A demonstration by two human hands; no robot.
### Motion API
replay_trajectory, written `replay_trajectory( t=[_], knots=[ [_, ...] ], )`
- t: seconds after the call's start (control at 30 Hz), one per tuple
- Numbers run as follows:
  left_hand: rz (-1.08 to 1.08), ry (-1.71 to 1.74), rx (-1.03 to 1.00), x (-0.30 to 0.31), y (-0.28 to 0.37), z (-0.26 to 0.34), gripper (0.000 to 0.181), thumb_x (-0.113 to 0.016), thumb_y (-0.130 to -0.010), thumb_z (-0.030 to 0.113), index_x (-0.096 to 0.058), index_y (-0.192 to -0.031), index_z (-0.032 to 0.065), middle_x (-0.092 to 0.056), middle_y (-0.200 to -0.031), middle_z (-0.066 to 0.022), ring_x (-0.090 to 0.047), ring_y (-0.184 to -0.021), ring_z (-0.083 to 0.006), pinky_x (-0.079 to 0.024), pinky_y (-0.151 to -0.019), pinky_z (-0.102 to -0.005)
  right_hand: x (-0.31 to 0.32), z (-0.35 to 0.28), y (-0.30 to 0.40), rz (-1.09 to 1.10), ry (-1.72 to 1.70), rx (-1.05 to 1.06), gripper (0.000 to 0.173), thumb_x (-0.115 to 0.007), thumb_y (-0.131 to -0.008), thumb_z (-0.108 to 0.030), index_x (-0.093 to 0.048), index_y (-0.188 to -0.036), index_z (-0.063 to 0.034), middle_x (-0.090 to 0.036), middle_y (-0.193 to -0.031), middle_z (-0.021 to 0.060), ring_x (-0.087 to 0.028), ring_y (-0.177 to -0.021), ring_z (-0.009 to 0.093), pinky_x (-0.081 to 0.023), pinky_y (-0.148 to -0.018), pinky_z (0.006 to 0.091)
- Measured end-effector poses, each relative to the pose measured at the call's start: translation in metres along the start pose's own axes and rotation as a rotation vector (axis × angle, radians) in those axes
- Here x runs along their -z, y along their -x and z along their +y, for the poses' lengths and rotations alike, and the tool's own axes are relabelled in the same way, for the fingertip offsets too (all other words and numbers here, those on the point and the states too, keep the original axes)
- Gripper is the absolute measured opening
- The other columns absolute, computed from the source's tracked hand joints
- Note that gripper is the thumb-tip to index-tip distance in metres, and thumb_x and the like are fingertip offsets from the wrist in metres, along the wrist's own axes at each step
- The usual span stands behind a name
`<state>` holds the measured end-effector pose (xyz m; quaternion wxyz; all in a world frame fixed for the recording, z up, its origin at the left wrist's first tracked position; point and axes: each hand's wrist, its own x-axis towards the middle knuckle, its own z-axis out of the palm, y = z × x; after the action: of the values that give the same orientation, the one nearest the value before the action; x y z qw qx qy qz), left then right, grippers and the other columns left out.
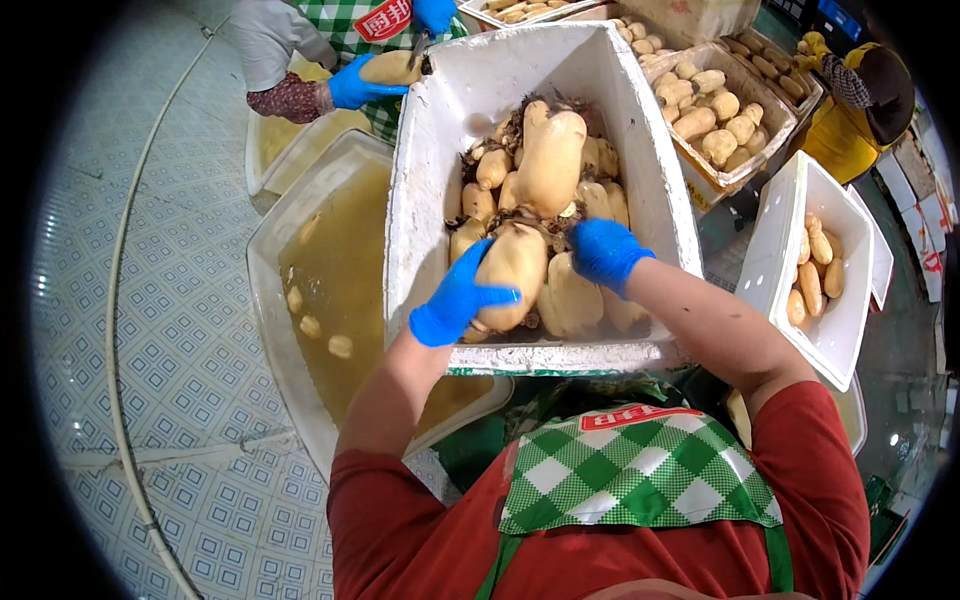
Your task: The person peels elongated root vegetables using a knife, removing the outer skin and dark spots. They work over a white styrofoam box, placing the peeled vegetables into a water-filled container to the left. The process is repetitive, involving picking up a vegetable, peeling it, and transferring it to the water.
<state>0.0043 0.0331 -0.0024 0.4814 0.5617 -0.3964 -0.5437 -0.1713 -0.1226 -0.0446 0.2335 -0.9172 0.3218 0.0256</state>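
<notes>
In front of me is a white foam box (660, 157) with pale lotus root segments (491, 169) and dark, fibrous scraps inside. My left hand (454, 300), in a blue glove, grips a thick lotus root segment (517, 274) near the box's front, thumb across its side. My right hand (609, 253), gloved in blue too, reaches among the roots just right of it; its fingertips are hidden, and whether it holds anything cannot be told. A large lotus root piece (553, 161) lies on top of the pile beyond both hands.
To the left stands a white tub (266, 300) of murky water with a few floating pieces. A co-worker's blue-gloved hand (360, 82) holds a lotus root at the box's far left corner. More foam boxes (799, 337) of roots stand right. A hose (116, 300) crosses the tiled floor.
</notes>
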Motion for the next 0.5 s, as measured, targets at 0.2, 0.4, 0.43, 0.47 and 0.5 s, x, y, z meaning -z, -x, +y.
replay_trajectory(
  t=[0.2,0.4,0.43,0.47,0.5],
  knots=[
    [0.171,-0.171,-0.249,0.004,-0.007,-0.011,0.094,-0.089,-0.056,0.026,-0.040,-0.132,0.0011,-0.050,-0.125,-0.0141,-0.049,-0.115,-0.0243,-0.043,-0.096,-0.0369,0.004,0.005,-0.004,0.146,-0.158,-0.001,0.016,-0.058,-0.081,-0.015,-0.064,-0.090,-0.0032,-0.065,-0.088,0.0228,-0.064,-0.079,0.039,-0.052,-0.070,0.0443],
    [0.351,-0.640,-0.398,0.001,-0.007,-0.015,0.094,-0.089,-0.055,0.027,-0.039,-0.131,0.0007,-0.050,-0.123,-0.0170,-0.052,-0.111,-0.0295,-0.044,-0.094,-0.0391,0.029,0.001,0.005,0.130,-1.051,-0.041,0.032,-0.072,-0.082,-0.032,-0.066,-0.099,-0.0053,-0.065,-0.078,0.0059,-0.062,-0.069,0.016,-0.052,-0.067,0.0319],
    [0.365,-0.696,-0.448,-0.004,-0.007,-0.016,0.095,-0.089,-0.055,0.027,-0.039,-0.131,0.0007,-0.050,-0.123,-0.0171,-0.052,-0.111,-0.0303,-0.044,-0.094,-0.0394,0.032,-0.003,0.007,0.171,-1.009,0.042,0.035,-0.072,-0.081,-0.033,-0.065,-0.102,-0.0056,-0.065,-0.079,0.0066,-0.062,-0.072,0.016,-0.052,-0.070,0.0319],
    [0.342,-0.717,-0.472,-0.008,-0.007,-0.017,0.095,-0.089,-0.055,0.027,-0.038,-0.132,0.0014,-0.050,-0.123,-0.0184,-0.052,-0.112,-0.0333,-0.044,-0.095,-0.0404,0.035,-0.009,0.007,0.209,-0.966,0.124,0.037,-0.072,-0.081,-0.033,-0.065,-0.105,-0.0058,-0.065,-0.080,0.0073,-0.063,-0.075,0.017,-0.051,-0.072,0.0319],
    [0.353,-0.741,-0.431,-0.013,-0.007,-0.017,0.095,-0.088,-0.055,0.027,-0.038,-0.132,0.0017,-0.050,-0.123,-0.0188,-0.052,-0.112,-0.0340,-0.044,-0.095,-0.0406,0.036,-0.016,0.007,0.221,-0.920,0.176,0.040,-0.073,-0.081,-0.034,-0.064,-0.108,-0.0060,-0.066,-0.082,0.0079,-0.063,-0.078,0.017,-0.051,-0.075,0.0318]
  ],
)
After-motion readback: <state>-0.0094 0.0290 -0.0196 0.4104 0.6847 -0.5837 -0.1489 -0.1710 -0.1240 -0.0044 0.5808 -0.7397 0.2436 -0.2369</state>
